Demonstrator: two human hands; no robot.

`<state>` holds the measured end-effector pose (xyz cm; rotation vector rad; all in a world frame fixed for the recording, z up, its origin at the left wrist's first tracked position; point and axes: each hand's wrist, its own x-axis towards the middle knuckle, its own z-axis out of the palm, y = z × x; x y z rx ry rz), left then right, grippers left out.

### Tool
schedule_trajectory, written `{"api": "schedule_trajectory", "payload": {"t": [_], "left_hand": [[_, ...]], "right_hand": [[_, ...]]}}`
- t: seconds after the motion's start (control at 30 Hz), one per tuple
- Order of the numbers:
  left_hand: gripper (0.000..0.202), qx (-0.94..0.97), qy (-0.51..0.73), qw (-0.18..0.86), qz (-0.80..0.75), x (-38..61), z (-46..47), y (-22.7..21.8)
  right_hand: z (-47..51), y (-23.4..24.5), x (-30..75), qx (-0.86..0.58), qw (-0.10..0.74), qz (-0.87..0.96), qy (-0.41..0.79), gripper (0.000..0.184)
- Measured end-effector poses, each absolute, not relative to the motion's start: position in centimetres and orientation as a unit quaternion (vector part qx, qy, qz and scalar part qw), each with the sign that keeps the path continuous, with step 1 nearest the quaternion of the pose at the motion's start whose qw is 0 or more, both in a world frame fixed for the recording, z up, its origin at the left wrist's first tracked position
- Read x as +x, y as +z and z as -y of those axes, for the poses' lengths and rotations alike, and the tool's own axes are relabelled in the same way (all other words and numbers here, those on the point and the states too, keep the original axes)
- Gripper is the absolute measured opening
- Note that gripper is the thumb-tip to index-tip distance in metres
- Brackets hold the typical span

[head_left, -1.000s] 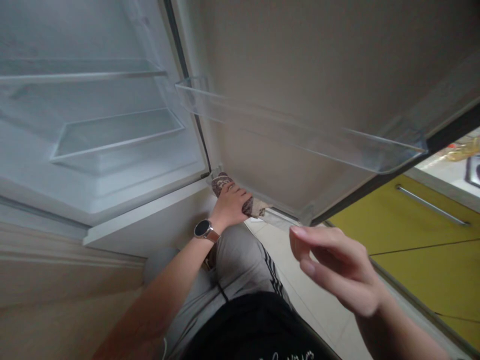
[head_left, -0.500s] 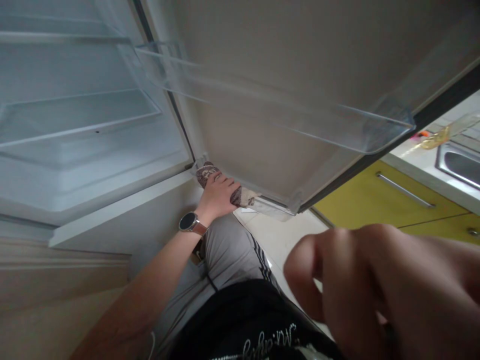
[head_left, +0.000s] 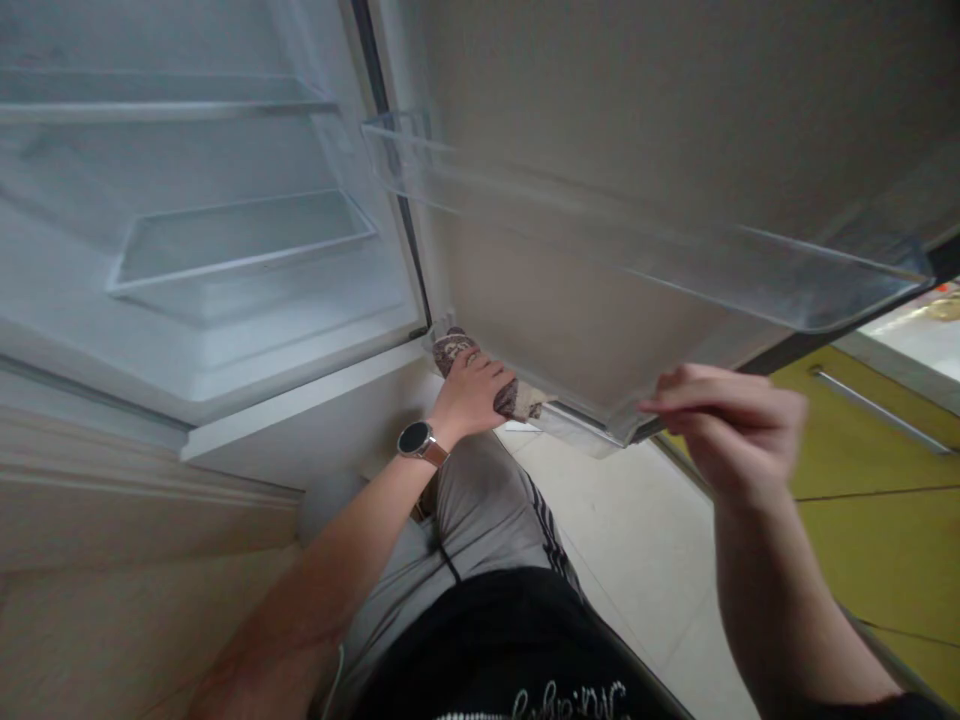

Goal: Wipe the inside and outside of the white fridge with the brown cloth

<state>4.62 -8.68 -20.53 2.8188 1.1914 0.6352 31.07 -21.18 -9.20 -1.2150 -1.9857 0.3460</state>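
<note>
My left hand (head_left: 472, 392), a watch on its wrist, is closed over a brown-and-cream patterned cloth (head_left: 453, 348). The cloth lies bunched lengthwise along the low clear door bin (head_left: 581, 430), near the hinge side of an open fridge door (head_left: 555, 290). Its two ends show on either side of my fingers. My right hand (head_left: 731, 425) is raised by the door's lower outer corner, fingers pinched together. What is between those fingertips, if anything, I cannot make out.
A second clear bin (head_left: 660, 255) crosses the door higher up. On the left is the fridge interior with a glass shelf (head_left: 247, 240). Yellow cabinets (head_left: 862, 430) with a bar handle stand on the right, under a counter (head_left: 911, 370). Pale floor tiles (head_left: 645, 540) lie below.
My right hand has drawn away from the camera towards the door's lower corner, its fingers now pinched. My left hand stays on the cloth. The view has shifted, moving the scene rightward.
</note>
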Motion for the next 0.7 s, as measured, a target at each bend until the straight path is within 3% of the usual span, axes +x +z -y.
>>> {"api": "schedule_trajectory", "payload": {"t": [0.13,0.23,0.53,0.7], "left_hand": [[0.046,0.901,0.195,0.012,-0.387,2.7,7.5,-20.2],[0.046,0.896,0.187,0.005,-0.402,-0.1,5.7,-19.8],[0.034,0.883,0.081,-0.013,-0.463,-1.8,3.3,-16.9],[0.047,0.849,-0.016,0.016,-0.528,2.6,4.3,-15.4]], "right_hand": [[18.0,-14.2,31.0,-0.546,0.215,0.808,0.051,0.025],[17.4,-17.6,31.1,-0.566,0.159,0.808,0.042,0.028],[18.6,-18.3,29.4,-0.571,0.210,0.791,0.059,0.034],[18.6,-19.9,29.8,-0.558,0.268,0.785,0.029,0.034]]}}
